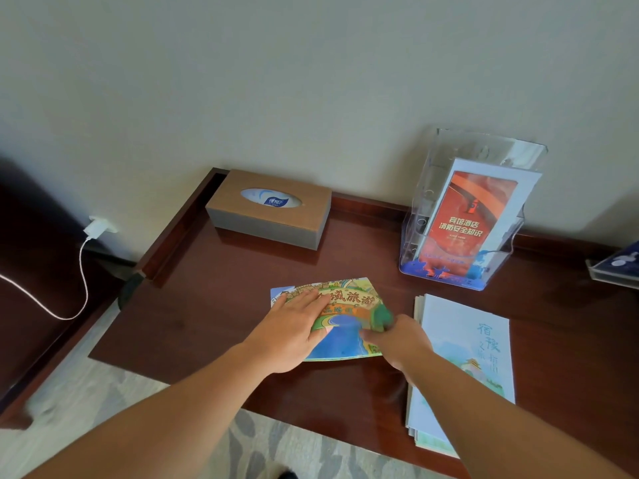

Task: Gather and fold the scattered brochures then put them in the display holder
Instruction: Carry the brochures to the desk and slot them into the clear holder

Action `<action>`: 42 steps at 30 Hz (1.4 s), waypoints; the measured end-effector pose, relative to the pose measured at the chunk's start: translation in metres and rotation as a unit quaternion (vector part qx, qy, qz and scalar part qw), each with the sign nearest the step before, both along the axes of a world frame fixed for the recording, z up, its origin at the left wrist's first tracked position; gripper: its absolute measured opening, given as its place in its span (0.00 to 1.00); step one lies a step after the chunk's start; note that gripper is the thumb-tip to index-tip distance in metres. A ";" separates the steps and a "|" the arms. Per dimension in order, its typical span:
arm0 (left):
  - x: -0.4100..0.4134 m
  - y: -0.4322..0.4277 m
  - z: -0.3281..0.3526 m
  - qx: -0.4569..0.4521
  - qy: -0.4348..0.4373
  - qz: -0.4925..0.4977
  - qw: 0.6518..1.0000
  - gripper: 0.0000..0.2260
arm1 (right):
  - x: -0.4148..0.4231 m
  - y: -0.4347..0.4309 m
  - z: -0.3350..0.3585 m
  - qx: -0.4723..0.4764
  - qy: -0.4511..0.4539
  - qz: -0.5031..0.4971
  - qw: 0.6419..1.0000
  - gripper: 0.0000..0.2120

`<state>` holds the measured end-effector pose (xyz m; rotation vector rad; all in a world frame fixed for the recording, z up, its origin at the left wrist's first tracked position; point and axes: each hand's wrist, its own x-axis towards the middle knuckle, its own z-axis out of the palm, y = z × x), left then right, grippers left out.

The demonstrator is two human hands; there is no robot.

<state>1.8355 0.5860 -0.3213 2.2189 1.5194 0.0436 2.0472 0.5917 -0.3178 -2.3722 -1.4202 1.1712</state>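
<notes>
Near the middle of the table [207, 305], toward its front edge, we see the colourful brochure [345, 305] lying flat. Our left hand [294, 326] presses on it with fingers straight and together; our right hand [394, 337] pinches its blurred right edge. A pale blue brochure stack [473, 340] lies by the right front edge. Behind it stands the display holder [484, 202] with a red brochure [473, 209] inside. A tissue box [269, 209] sits at the back.

Bare desk [193, 326] left of the hands; tissue box [269, 209] ahead, holder [463, 216] ahead-right, brochure stack [484, 340] right.
</notes>
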 end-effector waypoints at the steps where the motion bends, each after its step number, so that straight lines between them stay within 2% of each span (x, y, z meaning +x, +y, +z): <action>1: -0.001 0.000 0.001 0.001 -0.007 0.004 1.000 0.26 | -0.001 0.000 -0.001 0.004 0.015 -0.010 1.000 0.19; 6: -0.009 -0.003 0.007 0.018 -0.017 0.007 1.000 0.24 | -0.009 0.003 0.000 0.029 0.089 -0.029 0.995 0.08; 9: -0.013 0.001 0.013 0.025 -0.056 0.051 0.997 0.22 | 0.001 0.012 0.012 0.040 0.060 -0.027 0.997 0.06; 12: -0.020 0.008 0.019 0.023 -0.078 0.082 0.993 0.19 | 0.021 0.020 0.025 0.044 0.034 -0.035 0.998 0.07; 16: -0.022 0.010 0.025 0.010 -0.107 0.111 0.988 0.17 | 0.045 0.022 0.040 0.020 0.119 -0.086 0.989 0.03; 20: -0.017 0.012 0.029 0.009 -0.128 0.123 0.984 0.17 | 0.053 0.022 0.051 -0.021 0.167 -0.088 0.982 0.07; 22: -0.015 0.011 0.030 0.006 -0.130 0.122 0.984 0.17 | 0.050 0.022 0.052 -0.032 0.129 -0.041 0.990 0.10; 26: -0.014 0.011 0.032 0.003 -0.130 0.123 0.984 0.17 | 0.031 0.015 0.050 -0.013 -0.049 0.058 0.997 0.17; 27: -0.014 0.011 0.033 0.002 -0.128 0.123 0.984 0.17 | 0.025 0.011 0.050 -0.010 -0.121 0.095 0.988 0.21; 29: -0.015 0.011 0.033 -0.002 -0.122 0.119 0.985 0.17 | 0.013 0.002 0.046 0.044 -0.267 0.182 0.945 0.29; 30: -0.014 0.011 0.033 -0.003 -0.119 0.117 0.986 0.17 | 0.005 -0.002 0.044 0.093 -0.287 0.226 0.926 0.29; 32: -0.014 0.012 0.034 -0.007 -0.119 0.116 0.986 0.18 | -0.011 -0.008 0.036 0.149 -0.185 0.316 0.919 0.28; 34: -0.013 0.012 0.034 -0.012 -0.123 0.117 0.985 0.18 | -0.027 -0.014 0.029 0.130 -0.064 0.396 0.907 0.35; 35: -0.013 0.012 0.033 -0.015 -0.124 0.117 0.985 0.19 | -0.034 -0.015 0.025 0.115 -0.038 0.417 0.901 0.39; 37: -0.012 0.011 0.031 -0.020 -0.117 0.108 0.987 0.19 | -0.043 -0.017 0.015 0.084 -0.062 0.458 0.883 0.47; 40: -0.011 0.009 0.029 -0.018 -0.099 0.090 0.991 0.20 | -0.046 -0.012 0.004 0.045 -0.171 0.555 0.813 0.58; 42: -0.011 0.008 0.027 -0.016 -0.089 0.079 0.993 0.21 | -0.042 -0.008 0.000 0.048 -0.221 0.588 0.777 0.61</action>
